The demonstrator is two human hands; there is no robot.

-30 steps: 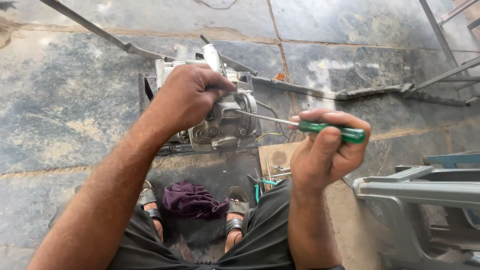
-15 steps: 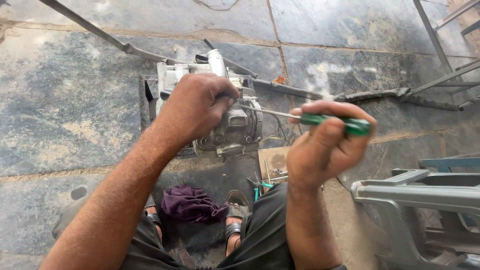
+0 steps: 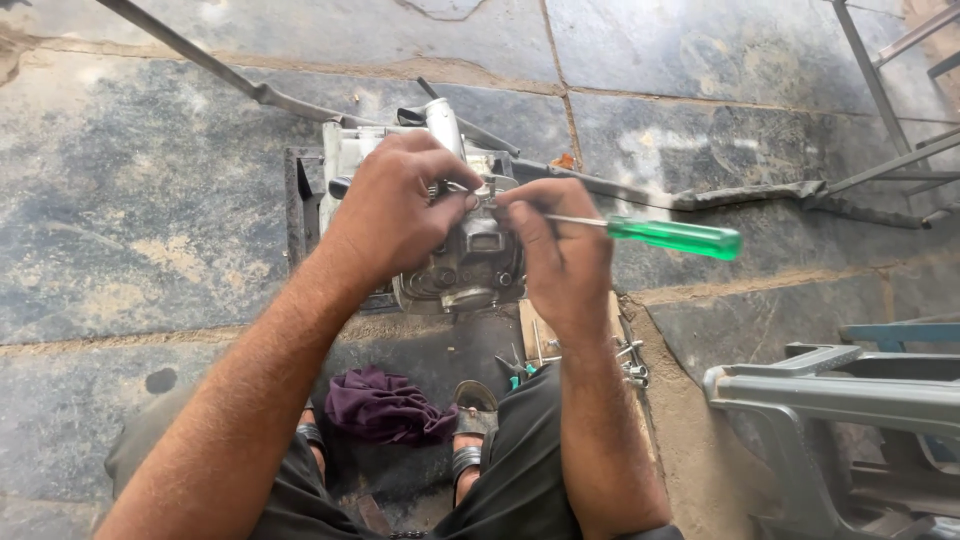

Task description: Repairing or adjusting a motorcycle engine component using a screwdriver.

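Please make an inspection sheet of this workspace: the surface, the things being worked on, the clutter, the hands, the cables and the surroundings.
Surface: stone slab floor, dusty and stained, with open joints.
Job's things: small metal engine standing on the floor; green-handled screwdriver lying across the right hand, handle pointing right.
Clutter: purple rag between the feet; small tools and loose metal parts on a flat board by the right knee.
Hands: left hand on top of the engine; right hand meets it there, fingertips together.
Cables: nothing seen.
Surroundings: long metal bars on the floor behind the engine; grey plastic chair at right.
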